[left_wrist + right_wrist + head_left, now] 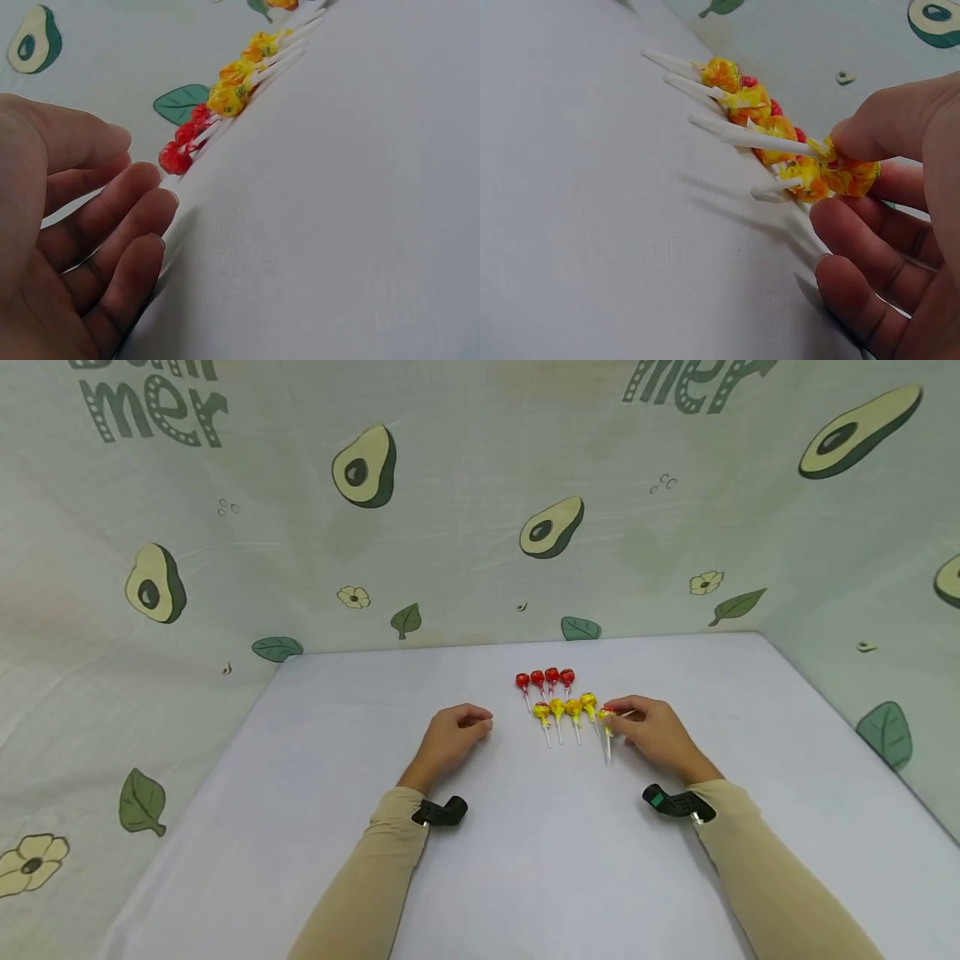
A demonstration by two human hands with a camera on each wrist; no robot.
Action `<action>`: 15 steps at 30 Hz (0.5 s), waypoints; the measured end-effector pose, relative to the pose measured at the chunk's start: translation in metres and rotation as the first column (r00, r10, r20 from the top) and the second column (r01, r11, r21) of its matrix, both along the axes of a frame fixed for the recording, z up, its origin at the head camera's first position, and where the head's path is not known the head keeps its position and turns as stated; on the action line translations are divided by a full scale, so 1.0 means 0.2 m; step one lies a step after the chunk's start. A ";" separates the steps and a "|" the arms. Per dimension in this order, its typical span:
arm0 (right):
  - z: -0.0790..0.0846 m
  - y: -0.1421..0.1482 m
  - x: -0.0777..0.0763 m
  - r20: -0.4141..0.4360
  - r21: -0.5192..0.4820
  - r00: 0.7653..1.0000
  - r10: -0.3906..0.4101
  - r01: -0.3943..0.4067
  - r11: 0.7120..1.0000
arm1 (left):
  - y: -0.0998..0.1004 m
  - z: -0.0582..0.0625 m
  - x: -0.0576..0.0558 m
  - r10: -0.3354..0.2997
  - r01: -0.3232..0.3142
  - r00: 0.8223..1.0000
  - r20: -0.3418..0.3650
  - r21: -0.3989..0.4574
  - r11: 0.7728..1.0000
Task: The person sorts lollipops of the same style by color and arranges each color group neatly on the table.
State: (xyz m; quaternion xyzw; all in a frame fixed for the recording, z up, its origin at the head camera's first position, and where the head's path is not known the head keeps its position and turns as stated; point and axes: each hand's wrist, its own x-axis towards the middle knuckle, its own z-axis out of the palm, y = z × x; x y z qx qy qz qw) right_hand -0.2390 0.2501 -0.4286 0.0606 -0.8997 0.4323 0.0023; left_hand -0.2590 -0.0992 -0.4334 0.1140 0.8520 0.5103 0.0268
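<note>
My right hand (654,735) pinches a yellow-wrapped lollipop (851,176) by its head between thumb and fingers, its white stick pointing toward me in the head view. Just left of it, several yellow lollipops (557,708) form a row, sticks toward me. Behind them lies a row of several red lollipops (537,678). The held lollipop overlaps the nearest yellow one in the right wrist view. My left hand (452,739) rests by the white table to the left of both rows, fingers loosely curled with nothing in them.
A white-covered table (555,877) spreads under both arms. Behind and beside it hangs a pale cloth (465,468) printed with avocados, leaves and flowers. Each wrist carries a black strap device (439,812) over a beige sleeve.
</note>
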 end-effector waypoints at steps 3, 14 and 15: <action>0.00 0.00 -0.01 -0.005 -0.004 1.000 -0.013 0.013 1.000 | -0.02 -0.01 -0.01 -0.010 0.010 1.000 0.022 0.012 1.000; -0.01 0.02 -0.05 0.023 -0.013 0.996 -0.082 0.082 0.997 | -0.03 -0.03 -0.01 -0.023 0.019 0.996 0.083 0.049 0.999; -0.01 0.02 -0.06 0.028 -0.014 0.996 -0.084 0.084 0.996 | -0.03 -0.04 -0.01 -0.024 0.020 0.996 0.082 0.048 0.999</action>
